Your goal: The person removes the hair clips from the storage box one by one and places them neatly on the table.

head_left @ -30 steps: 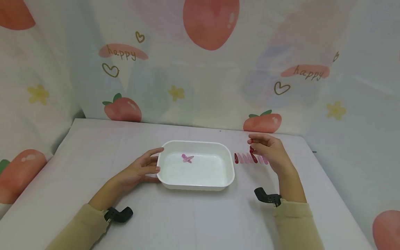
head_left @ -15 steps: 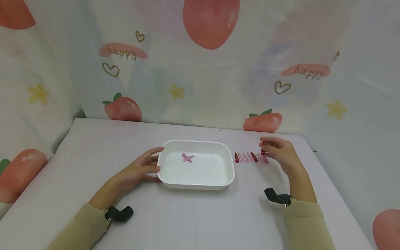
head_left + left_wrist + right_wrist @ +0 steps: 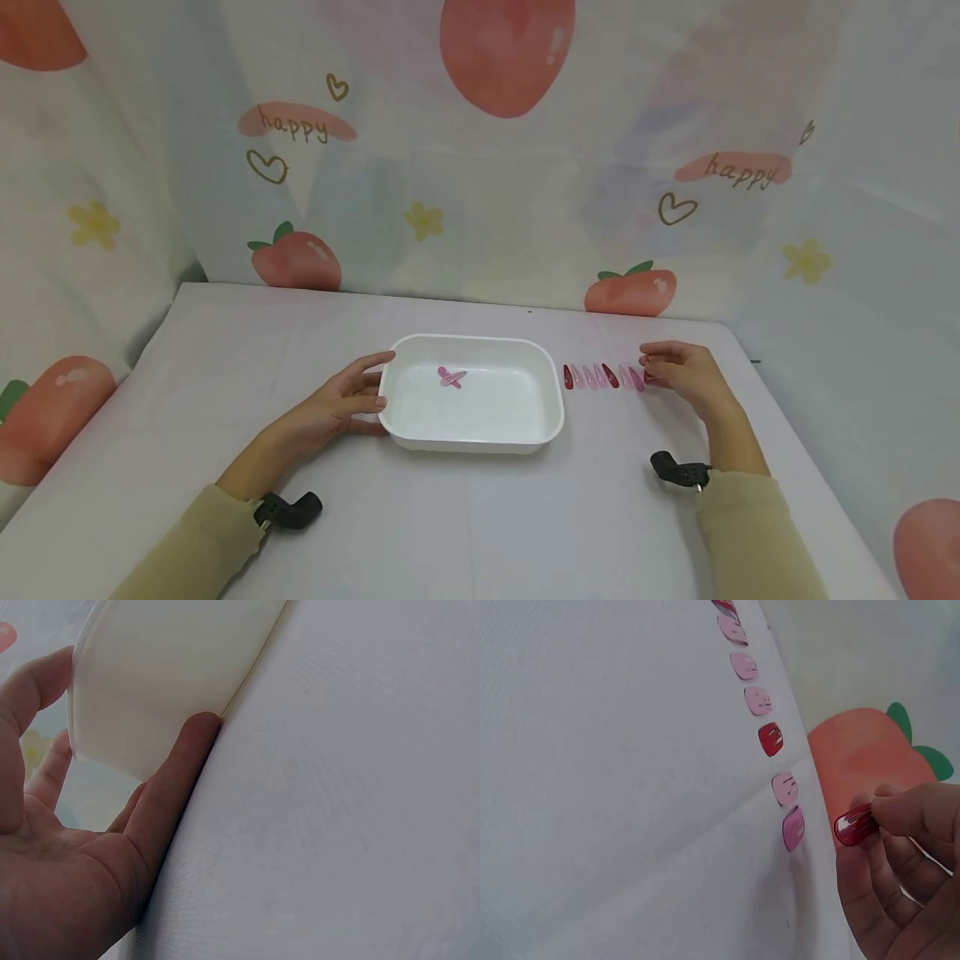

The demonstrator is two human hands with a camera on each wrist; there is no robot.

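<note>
A red snap hair clip (image 3: 855, 826) is pinched between the thumb and fingers of my right hand (image 3: 693, 379), at the right end of a row of clips. That row holds several pink and red clips; a red clip (image 3: 567, 377) begins it on the left and a deeper pink clip (image 3: 637, 379) stands nearest my right hand. My left hand (image 3: 330, 408) rests against the left end of a white tray (image 3: 480, 443), fingers spread along its rim and outer wall. Inside the tray lie pink hair clips (image 3: 452, 378), one crossing another.
A white cloth covers the table (image 3: 465, 525). Behind it hangs a printed curtain (image 3: 495, 208) with fruit and hearts, meeting the table's back edge. A black camera mount (image 3: 288, 510) sits on the left wrist, another mount (image 3: 678, 469) on the right.
My right hand has moved right and a little lower with the red hair clip, from over the row to beyond its right end. The left hand and tray stay put.
</note>
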